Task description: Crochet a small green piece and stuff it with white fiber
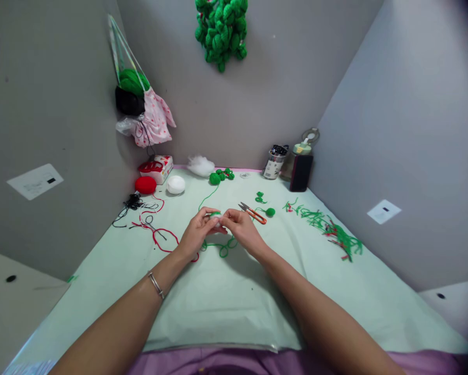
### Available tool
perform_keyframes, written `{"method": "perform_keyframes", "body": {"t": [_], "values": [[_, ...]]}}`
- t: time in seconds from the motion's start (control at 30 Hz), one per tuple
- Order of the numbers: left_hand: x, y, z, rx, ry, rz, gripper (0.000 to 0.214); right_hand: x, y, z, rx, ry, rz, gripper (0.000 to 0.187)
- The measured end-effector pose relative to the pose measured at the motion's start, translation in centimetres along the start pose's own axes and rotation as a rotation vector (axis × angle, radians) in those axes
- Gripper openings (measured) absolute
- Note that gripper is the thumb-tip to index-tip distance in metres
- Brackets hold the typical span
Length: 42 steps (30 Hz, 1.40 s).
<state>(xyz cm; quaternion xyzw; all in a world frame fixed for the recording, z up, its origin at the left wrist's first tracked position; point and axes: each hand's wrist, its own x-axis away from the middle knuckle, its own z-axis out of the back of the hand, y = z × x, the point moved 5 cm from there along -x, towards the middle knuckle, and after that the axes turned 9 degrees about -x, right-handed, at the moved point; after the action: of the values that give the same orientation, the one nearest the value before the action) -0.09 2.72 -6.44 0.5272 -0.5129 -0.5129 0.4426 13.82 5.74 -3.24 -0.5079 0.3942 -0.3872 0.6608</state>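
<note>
Between my two hands, above the middle of the table, is a small green and white piece (215, 214), seemingly of crocheted yarn and mostly covered by fingers. My left hand (199, 227) is closed around it from the left. The fingertips of my right hand (239, 227) pinch together at its right side; whether a hook or needle is in them is hidden. Green yarn (223, 252) loops on the table below the hands, and a strand runs back to a green yarn ball (214, 178). Orange-handled thread snips (253, 213) lie just beyond my right hand, beside a small green crocheted piece (270, 212).
Red yarn (161, 232), a red ball (145, 185), a white ball (176, 184) and black yarn (133, 202) lie left. White stuffing (201, 165) is at the back. Green yarn scraps (327, 229) spread right; a phone (301, 173) and pen cup (274, 164) stand behind.
</note>
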Motion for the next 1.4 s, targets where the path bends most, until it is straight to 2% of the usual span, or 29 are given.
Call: {"method": "perform_keyframes", "body": {"t": [0.3, 0.43, 0.53, 0.63, 0.8, 0.93, 1.17, 1.4], "values": [[-0.3, -1.1, 0.3, -0.068, 0.122, 0.032, 0.033, 1.2, -0.3, -1.7, 0.012, -0.032, 0.016, 0.017], [-0.3, -1.0, 0.3, -0.073, 0.151, 0.004, 0.032, 0.7, 0.2, -1.8, -0.078, -0.044, -0.039, 0.029], [0.0, -0.9, 0.2, -0.065, 0.135, -0.015, 0.030, 0.4, 0.4, -1.5, -0.107, -0.042, -0.074, 0.034], [0.3, -0.5, 0.1, -0.039, 0.096, -0.038, 0.028, 0.3, 0.4, -1.0, -0.100, -0.009, -0.072, 0.030], [0.4, 0.4, 0.1, -0.004, 0.029, -0.058, 0.026, -0.1, 0.4, -0.3, -0.037, 0.033, -0.047, 0.025], [0.3, 0.1, 0.0, -0.033, -0.001, -0.035, 0.025, -0.1, 0.4, 0.0, 0.054, 0.025, -0.028, 0.023], [-0.5, -1.8, 0.5, -0.070, 0.119, 0.042, 0.034, 1.3, -0.5, -1.6, 0.234, -0.025, 0.065, 0.020], [-0.4, -2.0, 0.8, -0.032, 0.207, 0.100, 0.035, 1.1, -0.8, -2.1, 0.304, -0.012, 0.085, 0.015]]}}
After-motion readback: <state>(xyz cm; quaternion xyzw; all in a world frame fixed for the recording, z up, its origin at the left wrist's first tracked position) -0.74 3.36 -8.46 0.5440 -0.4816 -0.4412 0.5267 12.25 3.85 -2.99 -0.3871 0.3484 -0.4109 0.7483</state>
